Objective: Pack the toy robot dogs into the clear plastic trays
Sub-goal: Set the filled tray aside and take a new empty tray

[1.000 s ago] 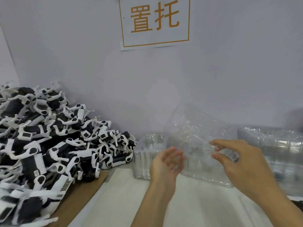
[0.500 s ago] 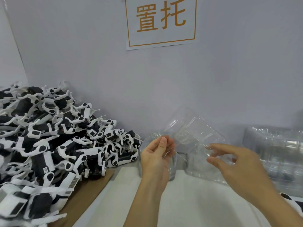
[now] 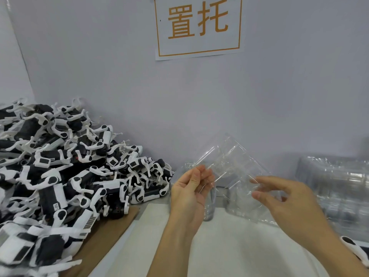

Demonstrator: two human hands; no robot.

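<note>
Both hands are up in front of the wall, working one clear plastic tray [image 3: 229,164] between them. The left hand [image 3: 189,194] pinches the tray's lower left edge, fingers [image 3: 196,176] curled up against the plastic with the palm turned toward the camera. The right hand [image 3: 287,202] grips the tray's right side, thumb [image 3: 261,196] below and index finger above, clamped on the rim. The tray hangs tilted in the air, one corner pointing up, well above the white table [image 3: 229,246].

Behind the hands, more clear trays [image 3: 239,206] sit stacked on the table against the wall, and a larger stack of trays [image 3: 335,188] fills the right side, blurred. Off to the left, a big heap of black-and-white toy robot dogs [image 3: 60,172] is piled high on a sheet of brown cardboard [image 3: 111,230], legs sticking out every way, some with barcode labels showing. At the lower right edge, one white and black piece [image 3: 353,248] pokes into view; it is too cut off to identify. A paper sign [image 3: 198,27] with orange characters is stuck on the wall above.
</note>
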